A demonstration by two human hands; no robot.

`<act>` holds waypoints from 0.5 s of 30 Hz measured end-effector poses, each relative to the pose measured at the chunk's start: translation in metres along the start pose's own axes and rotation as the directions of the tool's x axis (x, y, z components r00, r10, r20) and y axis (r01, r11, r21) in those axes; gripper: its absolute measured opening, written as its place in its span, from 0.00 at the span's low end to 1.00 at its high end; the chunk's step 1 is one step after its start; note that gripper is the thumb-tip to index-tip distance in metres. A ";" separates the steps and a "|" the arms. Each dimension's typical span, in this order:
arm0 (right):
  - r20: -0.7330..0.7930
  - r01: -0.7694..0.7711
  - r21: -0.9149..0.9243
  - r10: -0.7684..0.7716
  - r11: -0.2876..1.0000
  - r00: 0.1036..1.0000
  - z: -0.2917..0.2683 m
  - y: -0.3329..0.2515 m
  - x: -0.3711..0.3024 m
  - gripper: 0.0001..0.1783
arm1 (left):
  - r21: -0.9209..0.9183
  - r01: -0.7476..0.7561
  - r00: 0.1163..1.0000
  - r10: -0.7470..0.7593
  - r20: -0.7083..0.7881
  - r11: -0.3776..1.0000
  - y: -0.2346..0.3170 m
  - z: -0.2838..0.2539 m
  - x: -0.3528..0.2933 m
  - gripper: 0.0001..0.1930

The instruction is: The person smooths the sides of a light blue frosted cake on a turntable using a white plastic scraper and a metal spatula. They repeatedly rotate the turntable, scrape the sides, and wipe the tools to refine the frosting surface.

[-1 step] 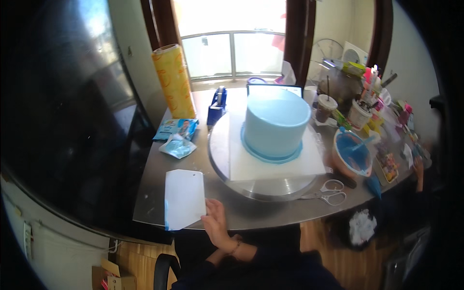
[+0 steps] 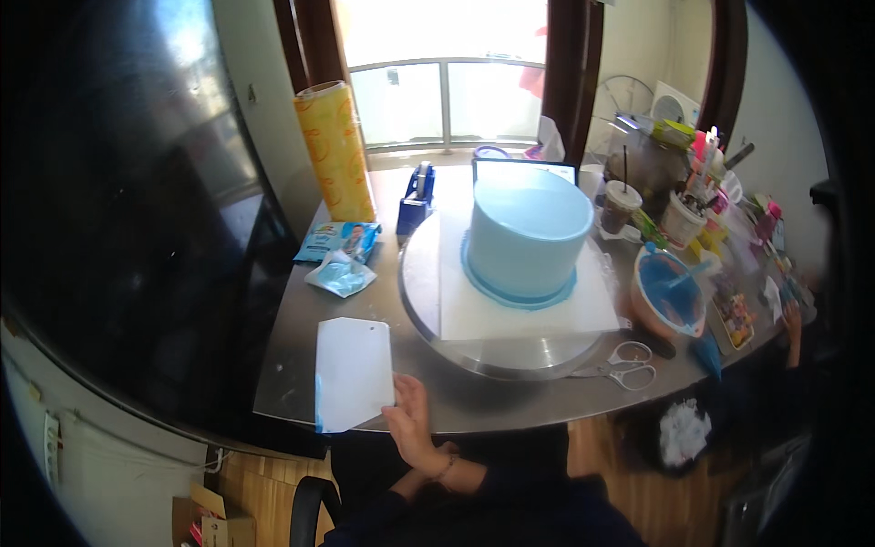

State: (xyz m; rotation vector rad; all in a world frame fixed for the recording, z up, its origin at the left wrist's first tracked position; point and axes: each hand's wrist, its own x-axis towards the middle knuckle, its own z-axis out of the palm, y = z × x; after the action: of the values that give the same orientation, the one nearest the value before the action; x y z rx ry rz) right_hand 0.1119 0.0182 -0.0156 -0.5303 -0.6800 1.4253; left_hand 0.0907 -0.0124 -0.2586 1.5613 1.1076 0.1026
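My right hand (image 2: 412, 427), wearing a bracelet, pinches the right edge of a flat white scraper (image 2: 353, 376). The scraper has cut corners, a small hole and light-blue smears along its left edge, and it is over the front left of the table. My left hand (image 2: 448, 448) is mostly hidden behind the right wrist, so its fingers cannot be made out. Ahead, a tall round cake (image 2: 527, 239) coated in smooth light-blue cream stands on a white square sheet (image 2: 583, 317) over a round metal turntable (image 2: 422, 296). Uneven cream rings the cake's base.
Scissors (image 2: 625, 366) lie right of the turntable, near a bowl of blue cream (image 2: 668, 290) and a blue piping bag (image 2: 706, 354). At left are a wipes pack (image 2: 324, 241), tape dispenser (image 2: 416, 202) and yellow roll (image 2: 334, 150). Another person's hand (image 2: 792, 321) shows far right.
The whole view has shifted slightly. My hands, the scraper and the cake show no clear movement of their own.
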 end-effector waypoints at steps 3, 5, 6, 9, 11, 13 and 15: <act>0.056 0.174 -0.368 -0.165 0.914 0.985 0.005 0.002 -0.002 0.34 | -0.021 -0.012 1.000 0.011 -0.025 1.000 0.004 -0.001 -0.004 0.15; 0.077 0.229 -0.598 -0.229 0.768 0.970 0.007 -0.001 -0.004 0.36 | -0.017 -0.023 0.999 0.022 -0.038 1.000 0.011 -0.003 -0.009 0.13; 0.107 0.225 -0.665 -0.207 0.712 0.973 0.008 -0.004 -0.006 0.36 | -0.017 -0.031 0.999 0.030 -0.040 0.999 0.016 -0.004 -0.012 0.13; 0.140 0.180 -0.782 -0.114 0.597 0.984 0.004 -0.019 -0.010 0.37 | -0.243 -0.016 1.000 0.009 -0.026 0.970 0.034 -0.008 -0.022 0.13; 0.144 0.148 -0.825 -0.049 0.545 0.988 -0.002 -0.031 -0.013 0.37 | -0.493 -0.083 0.997 0.075 -0.035 0.866 0.048 -0.011 -0.029 0.15; 0.155 0.136 -0.736 -0.031 0.663 0.987 -0.011 -0.043 -0.015 0.35 | -0.741 -0.169 0.984 0.155 -0.088 0.650 0.064 -0.013 -0.040 0.17; 0.134 0.063 -0.605 0.024 0.794 0.991 -0.022 -0.054 -0.018 0.32 | -0.827 -0.273 0.960 0.191 -0.203 0.491 0.080 -0.016 -0.054 0.18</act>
State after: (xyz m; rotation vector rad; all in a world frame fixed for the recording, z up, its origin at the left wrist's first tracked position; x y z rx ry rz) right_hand 0.1658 -0.0034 0.0045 -0.9305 -1.2718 1.2094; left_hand 0.0980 -0.0287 -0.1621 0.7679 0.6898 0.8020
